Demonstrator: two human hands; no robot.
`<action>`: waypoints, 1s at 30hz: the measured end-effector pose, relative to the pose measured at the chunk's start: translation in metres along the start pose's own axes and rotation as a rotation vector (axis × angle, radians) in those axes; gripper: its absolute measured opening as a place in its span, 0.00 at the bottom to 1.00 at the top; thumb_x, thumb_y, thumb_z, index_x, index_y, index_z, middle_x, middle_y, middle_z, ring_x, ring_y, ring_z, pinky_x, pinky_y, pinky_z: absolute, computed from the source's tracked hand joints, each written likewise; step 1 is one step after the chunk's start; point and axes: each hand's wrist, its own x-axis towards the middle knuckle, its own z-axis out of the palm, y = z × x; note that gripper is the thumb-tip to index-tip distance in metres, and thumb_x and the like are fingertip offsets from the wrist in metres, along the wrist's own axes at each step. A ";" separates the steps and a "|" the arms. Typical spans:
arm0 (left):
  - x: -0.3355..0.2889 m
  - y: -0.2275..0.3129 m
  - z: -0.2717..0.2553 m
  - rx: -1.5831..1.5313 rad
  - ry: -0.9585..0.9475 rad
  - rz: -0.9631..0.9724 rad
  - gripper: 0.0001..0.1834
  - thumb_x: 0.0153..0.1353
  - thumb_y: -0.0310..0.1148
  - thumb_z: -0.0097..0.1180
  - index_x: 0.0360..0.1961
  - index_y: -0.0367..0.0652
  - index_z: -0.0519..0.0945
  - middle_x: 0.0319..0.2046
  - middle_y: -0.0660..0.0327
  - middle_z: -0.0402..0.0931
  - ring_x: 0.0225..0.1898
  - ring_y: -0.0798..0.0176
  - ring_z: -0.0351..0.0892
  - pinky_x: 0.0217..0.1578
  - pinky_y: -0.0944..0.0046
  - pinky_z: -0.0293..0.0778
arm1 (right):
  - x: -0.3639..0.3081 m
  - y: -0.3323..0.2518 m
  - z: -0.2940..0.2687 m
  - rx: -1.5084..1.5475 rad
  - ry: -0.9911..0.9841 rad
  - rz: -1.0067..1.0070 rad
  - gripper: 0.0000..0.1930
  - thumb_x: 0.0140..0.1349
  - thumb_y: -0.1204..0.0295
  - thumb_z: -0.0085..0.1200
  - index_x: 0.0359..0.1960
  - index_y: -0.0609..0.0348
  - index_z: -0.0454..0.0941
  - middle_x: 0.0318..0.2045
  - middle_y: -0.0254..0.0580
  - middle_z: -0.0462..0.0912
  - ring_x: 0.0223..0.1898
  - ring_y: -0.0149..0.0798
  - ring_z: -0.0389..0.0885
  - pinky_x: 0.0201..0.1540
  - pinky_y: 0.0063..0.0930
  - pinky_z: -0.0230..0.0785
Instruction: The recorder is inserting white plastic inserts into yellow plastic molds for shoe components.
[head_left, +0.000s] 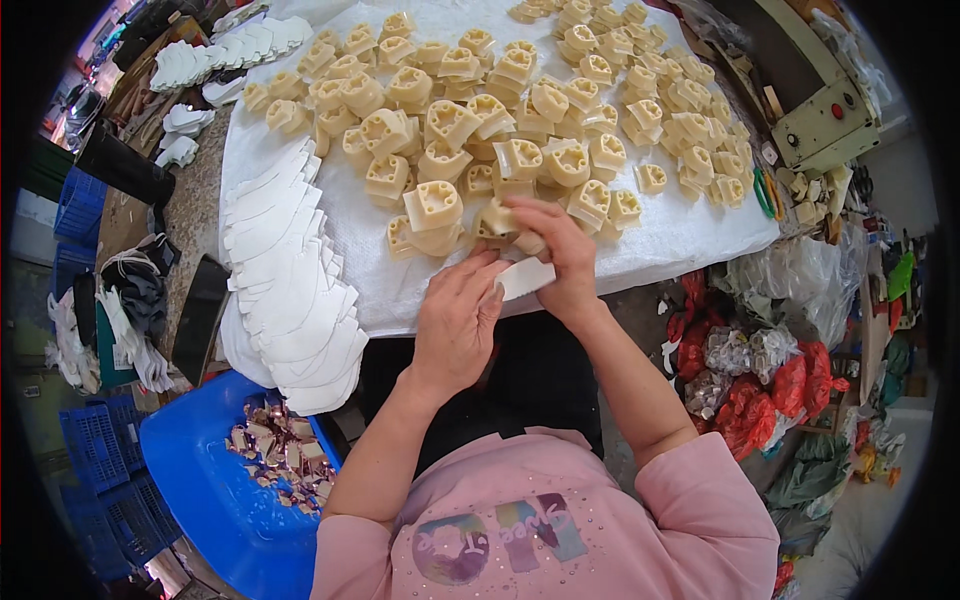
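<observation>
At the table's near edge, my left hand (458, 315) pinches one end of a white curved piece (524, 279). My right hand (562, 252) is curled at its other end, with the fingers reaching over a beige moulded piece (494, 220) with hollows in it. The fingertips of my left hand come up close to this beige piece; whether they touch it is hard to see. My fingers hide part of both pieces. Just beyond my hands, many similar beige moulded pieces (436, 205) crowd the white-covered table (375, 290).
Left of my hands lies a long overlapping row of flat white cut-outs (290, 270). A blue tub (200, 450) with brownish scraps stands below left. To the right are red plastic bags (745, 415) and a machine box with buttons (825, 120). More white pieces (225, 55) lie far left.
</observation>
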 end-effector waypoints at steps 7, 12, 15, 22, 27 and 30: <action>-0.008 0.004 -0.010 -0.138 0.010 -0.177 0.19 0.70 0.36 0.37 0.47 0.37 0.77 0.38 0.51 0.78 0.44 0.58 0.76 0.46 0.61 0.68 | -0.002 -0.029 -0.009 0.497 0.192 0.016 0.13 0.61 0.83 0.47 0.47 0.61 0.73 0.49 0.45 0.73 0.48 0.35 0.74 0.46 0.23 0.69; -0.032 0.011 -0.025 -0.721 0.275 -0.549 0.21 0.71 0.36 0.35 0.49 0.30 0.75 0.36 0.58 0.78 0.40 0.69 0.75 0.44 0.70 0.69 | -0.018 -0.058 -0.005 0.544 -0.034 0.102 0.17 0.57 0.83 0.54 0.49 0.58 0.72 0.47 0.45 0.74 0.46 0.36 0.74 0.44 0.26 0.70; -0.035 0.027 -0.027 -0.995 0.372 -0.520 0.20 0.71 0.36 0.37 0.51 0.28 0.71 0.43 0.54 0.75 0.46 0.66 0.75 0.49 0.66 0.70 | -0.024 -0.072 0.016 0.559 -0.003 0.093 0.17 0.55 0.85 0.55 0.47 0.59 0.73 0.44 0.46 0.77 0.43 0.40 0.77 0.42 0.29 0.72; -0.057 0.036 -0.033 -1.224 0.400 -0.488 0.21 0.70 0.37 0.36 0.52 0.28 0.68 0.50 0.51 0.72 0.51 0.61 0.74 0.52 0.60 0.70 | -0.023 -0.072 0.044 0.248 0.068 -0.350 0.25 0.44 0.91 0.51 0.47 0.56 0.73 0.41 0.45 0.79 0.40 0.49 0.77 0.41 0.36 0.73; -0.058 0.039 -0.036 -1.193 0.358 -0.476 0.22 0.71 0.37 0.34 0.54 0.27 0.66 0.50 0.50 0.71 0.51 0.60 0.73 0.53 0.60 0.70 | -0.023 -0.074 0.044 0.223 0.055 -0.383 0.26 0.43 0.91 0.52 0.47 0.56 0.73 0.41 0.44 0.78 0.41 0.47 0.75 0.42 0.34 0.71; -0.065 0.037 -0.033 -1.134 0.358 -0.469 0.23 0.71 0.37 0.34 0.55 0.26 0.65 0.51 0.50 0.70 0.52 0.60 0.73 0.53 0.60 0.69 | -0.023 -0.075 0.043 0.217 0.049 -0.377 0.26 0.43 0.91 0.53 0.47 0.56 0.73 0.41 0.43 0.78 0.41 0.47 0.75 0.42 0.35 0.71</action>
